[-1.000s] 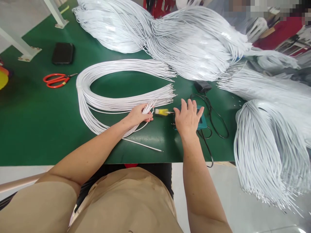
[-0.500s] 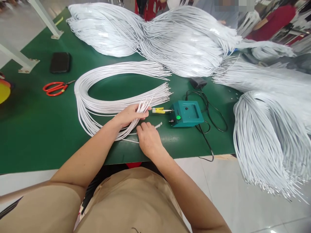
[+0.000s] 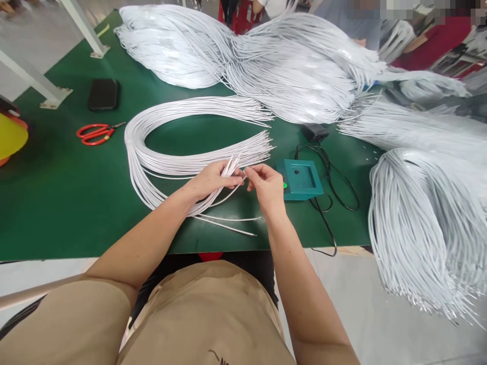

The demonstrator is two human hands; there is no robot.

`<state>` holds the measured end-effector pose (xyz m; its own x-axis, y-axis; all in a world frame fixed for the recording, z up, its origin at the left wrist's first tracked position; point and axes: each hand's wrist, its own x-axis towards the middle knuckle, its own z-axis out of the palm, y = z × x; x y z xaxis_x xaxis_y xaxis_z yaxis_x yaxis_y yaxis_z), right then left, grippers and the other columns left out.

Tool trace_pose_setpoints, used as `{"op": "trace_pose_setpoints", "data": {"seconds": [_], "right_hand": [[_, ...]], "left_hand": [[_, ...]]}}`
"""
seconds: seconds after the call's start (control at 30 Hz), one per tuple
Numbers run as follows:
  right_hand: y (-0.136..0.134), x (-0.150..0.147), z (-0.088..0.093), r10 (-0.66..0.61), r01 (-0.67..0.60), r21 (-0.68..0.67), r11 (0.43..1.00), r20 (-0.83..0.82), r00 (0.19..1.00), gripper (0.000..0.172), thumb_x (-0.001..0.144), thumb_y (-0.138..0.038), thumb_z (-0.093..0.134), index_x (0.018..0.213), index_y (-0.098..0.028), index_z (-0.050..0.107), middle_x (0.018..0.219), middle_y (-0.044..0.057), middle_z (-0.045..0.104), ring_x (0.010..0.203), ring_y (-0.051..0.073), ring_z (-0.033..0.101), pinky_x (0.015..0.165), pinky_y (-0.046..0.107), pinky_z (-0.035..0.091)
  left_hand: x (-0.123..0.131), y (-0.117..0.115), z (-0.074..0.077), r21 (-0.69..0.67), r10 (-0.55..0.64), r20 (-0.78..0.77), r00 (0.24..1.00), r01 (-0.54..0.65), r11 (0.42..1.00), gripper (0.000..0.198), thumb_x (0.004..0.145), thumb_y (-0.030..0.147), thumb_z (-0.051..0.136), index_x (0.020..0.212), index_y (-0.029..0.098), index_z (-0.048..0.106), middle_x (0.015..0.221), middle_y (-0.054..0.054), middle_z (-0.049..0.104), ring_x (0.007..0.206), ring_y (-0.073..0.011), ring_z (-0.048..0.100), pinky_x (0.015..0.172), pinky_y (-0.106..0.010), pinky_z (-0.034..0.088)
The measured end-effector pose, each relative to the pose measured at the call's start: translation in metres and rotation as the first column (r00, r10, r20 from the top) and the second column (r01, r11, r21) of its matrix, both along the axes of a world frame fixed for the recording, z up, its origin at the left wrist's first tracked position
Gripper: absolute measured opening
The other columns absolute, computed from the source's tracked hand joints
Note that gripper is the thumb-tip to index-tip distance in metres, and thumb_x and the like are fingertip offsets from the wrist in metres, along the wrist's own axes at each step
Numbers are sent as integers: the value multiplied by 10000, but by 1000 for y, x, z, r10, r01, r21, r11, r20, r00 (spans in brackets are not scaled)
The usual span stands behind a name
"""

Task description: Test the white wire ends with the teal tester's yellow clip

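My left hand (image 3: 215, 180) is closed round a small bunch of white wires (image 3: 207, 204), their ends sticking up past the thumb. Close beside it, my right hand (image 3: 267, 186) pinches the end of one white wire (image 3: 233, 192) between thumb and fingertips. Two loose wires (image 3: 232, 219) lie on the table below the hands, their tips pointing right. Behind my left hand a curved bundle of white wires (image 3: 182, 107) rests in a U shape, its ends to the right. Just right of my right hand stands a teal machine (image 3: 303, 180) with a green button, its left side partly hidden.
Red-handled scissors (image 3: 95, 134) and a black case (image 3: 103, 95) lie at the left on the green table (image 3: 68, 213). Large heaps of white wire (image 3: 297, 66) fill the back. Another bundle (image 3: 411, 218) hangs over the right edge. A black cord (image 3: 344, 205) trails from the machine. People sit beyond.
My right hand has moved up and right from the table to beside my left hand, now pinching a wire end. Two wires lie more fully in view below. The view has shifted slightly.
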<state>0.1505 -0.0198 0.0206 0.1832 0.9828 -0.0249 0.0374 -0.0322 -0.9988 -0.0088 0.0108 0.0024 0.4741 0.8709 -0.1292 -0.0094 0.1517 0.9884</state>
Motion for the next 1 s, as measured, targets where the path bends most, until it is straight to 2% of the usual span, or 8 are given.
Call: {"op": "trace_pose_setpoints", "data": {"seconds": [0.17,0.33,0.47,0.57,0.7,0.8,0.9,1.0], "right_hand": [[-7,-12,-4,-56,52,-45,998,-105,993,257,649,-375,781,758,-162,686,588,-42,610,486,79,473,485,240,430],[-6,-13,-7,-103,94,-82,992,-111,988,328,560,-374,845,734,-168,657,645,-30,635,519,85,495,474,232,419],[-7,-13,-11,-119,117,-18,993,-126,985,239,655,-375,779,716,-170,673,605,-42,590,502,78,461,518,247,425],[-9,-12,-14,-80,74,-35,997,-233,969,207,692,-369,741,748,-175,695,631,-33,585,539,83,459,563,256,434],[-10,-11,-16,4,-51,-86,995,-476,880,216,642,-351,787,695,-178,667,672,-29,541,548,66,394,536,242,395],[-10,-11,-16,6,-92,-121,988,-574,819,229,636,-320,806,653,-171,633,631,-57,457,513,46,303,496,225,336],[-10,-11,-15,-21,-96,-170,981,-582,813,191,652,-308,786,708,-171,665,565,-92,347,492,46,247,486,221,311],[-10,-8,-12,-10,-47,-114,992,-453,891,253,661,-281,751,901,-203,727,602,-78,463,547,67,372,565,230,383]], "left_hand": [[4,-4,1,109,116,-58,991,-109,988,243,695,289,739,830,156,586,752,27,586,686,-99,527,675,-233,406],[6,-6,4,242,188,-202,961,-136,961,226,698,301,726,810,155,593,766,18,603,722,-122,534,681,-238,406],[6,-6,4,233,154,-209,966,-103,967,238,718,333,720,817,155,597,790,8,631,724,-122,550,681,-239,409],[6,-6,4,215,133,-185,974,-91,972,250,725,350,722,821,158,593,806,5,636,746,-126,560,716,-250,418],[6,-7,3,170,145,-133,980,-122,978,262,709,338,741,821,160,586,843,-4,651,815,-147,596,783,-273,438],[7,-8,1,159,149,-92,985,-133,978,248,706,303,740,805,160,562,832,-6,641,805,-143,598,778,-276,441],[7,-8,1,161,127,-76,989,-113,980,237,724,286,717,790,163,526,787,-2,625,748,-126,585,746,-271,441],[7,-8,4,150,91,-95,991,-76,986,215,739,274,687,810,162,518,795,-6,640,743,-125,599,746,-273,452]]}}
